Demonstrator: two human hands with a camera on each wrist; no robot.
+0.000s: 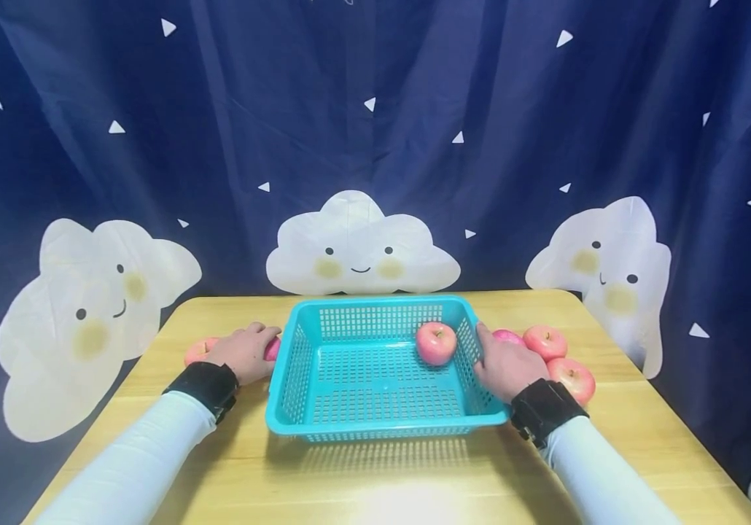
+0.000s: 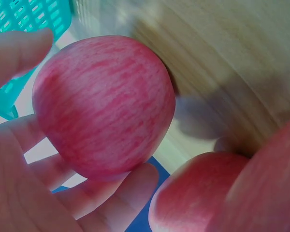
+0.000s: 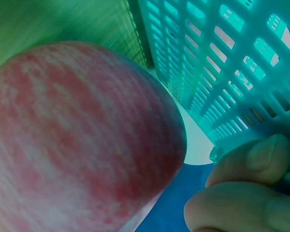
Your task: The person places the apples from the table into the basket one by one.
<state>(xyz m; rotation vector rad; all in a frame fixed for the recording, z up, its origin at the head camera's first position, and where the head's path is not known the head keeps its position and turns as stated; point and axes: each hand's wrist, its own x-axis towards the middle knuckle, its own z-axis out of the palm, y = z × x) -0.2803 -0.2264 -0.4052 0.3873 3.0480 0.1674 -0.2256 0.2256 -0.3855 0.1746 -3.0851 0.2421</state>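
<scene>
A turquoise plastic basket [image 1: 385,423] with slotted walls stands on the table, one red apple [image 1: 436,343] inside near its right wall. Left of the basket, my left hand [image 1: 244,354] holds another apple [image 2: 106,106], the fingers curled beneath it and the thumb near its upper side. My right hand [image 1: 510,364] grips the basket's right rim, thumb on the inner side; in the right wrist view its fingertips [image 3: 251,164] show at the basket's edge. A large apple [image 3: 82,140] fills the left of that view, outside the slotted wall.
Beyond my left hand lies a pale red apple [image 1: 200,351]. Right of the basket, two apples [image 1: 546,343] sit beside my right hand, with a third partly hidden by it. A dark blue curtain [image 1: 375,146] with white clouds hangs behind the wooden table [image 1: 323,481].
</scene>
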